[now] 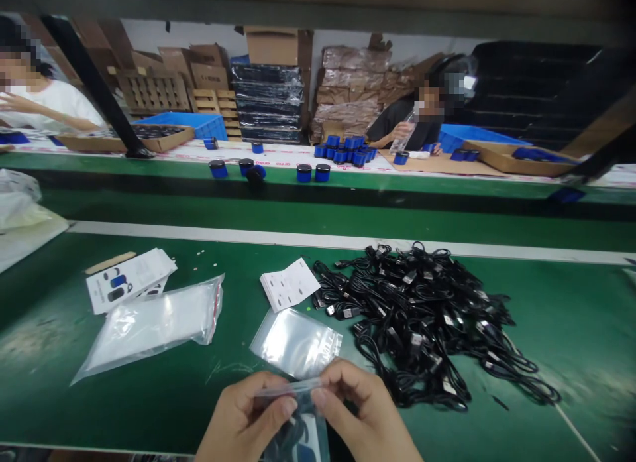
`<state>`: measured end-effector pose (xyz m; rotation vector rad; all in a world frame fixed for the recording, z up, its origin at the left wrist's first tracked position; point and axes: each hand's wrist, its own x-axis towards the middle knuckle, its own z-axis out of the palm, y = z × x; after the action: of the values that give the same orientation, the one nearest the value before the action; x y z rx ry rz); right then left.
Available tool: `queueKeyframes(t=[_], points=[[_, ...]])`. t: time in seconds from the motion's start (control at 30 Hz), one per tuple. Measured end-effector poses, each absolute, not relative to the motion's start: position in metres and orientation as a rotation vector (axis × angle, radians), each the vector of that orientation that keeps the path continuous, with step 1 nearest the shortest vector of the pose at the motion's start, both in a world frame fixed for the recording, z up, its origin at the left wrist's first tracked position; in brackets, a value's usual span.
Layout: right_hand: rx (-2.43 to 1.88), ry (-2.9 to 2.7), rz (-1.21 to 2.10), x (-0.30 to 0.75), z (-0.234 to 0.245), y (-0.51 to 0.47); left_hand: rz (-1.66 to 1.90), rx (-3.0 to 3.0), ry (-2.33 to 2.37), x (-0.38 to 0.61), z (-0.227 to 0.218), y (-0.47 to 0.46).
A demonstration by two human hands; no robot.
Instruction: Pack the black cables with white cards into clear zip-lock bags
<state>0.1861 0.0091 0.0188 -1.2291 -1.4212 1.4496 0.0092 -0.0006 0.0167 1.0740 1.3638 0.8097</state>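
Between my hands is a small clear zip bag [320, 435] with a dark cable and a printed card visible inside. My left hand [248, 415] pinches its top edge on the left, thumb against fingers. My right hand [358, 402] pinches the same edge near its right end. Just beyond my fingers lies a stack of clear plastic bags [295, 343]. A stack of white printed leaflets [291, 284] touches its far side. To the right spreads a big heap of black USB cables [422, 316].
At left lie a filled plastic pack [159, 323] and printed cards [129, 280]. A white strip [248, 235] crosses the green table. Blue-and-black round items [348, 150] stand on the far bench, where two people sit. Blue crates [206, 125] and stacked cartons [271, 48] are behind.
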Motion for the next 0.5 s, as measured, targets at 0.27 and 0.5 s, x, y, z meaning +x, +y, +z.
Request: queueKeyframes(t=[0.27,0.5], points=[[-1.266,-1.479,1.314,0.1899,0.0199,0.0085,0.908,1.159,1.353,0.0089,0.0196,-0.0024],[-1.292,-1.517,1.279,0.1915,0.0178,0.0056,0.912,1.213,1.432,0.0059,0.0151,-0.0021]])
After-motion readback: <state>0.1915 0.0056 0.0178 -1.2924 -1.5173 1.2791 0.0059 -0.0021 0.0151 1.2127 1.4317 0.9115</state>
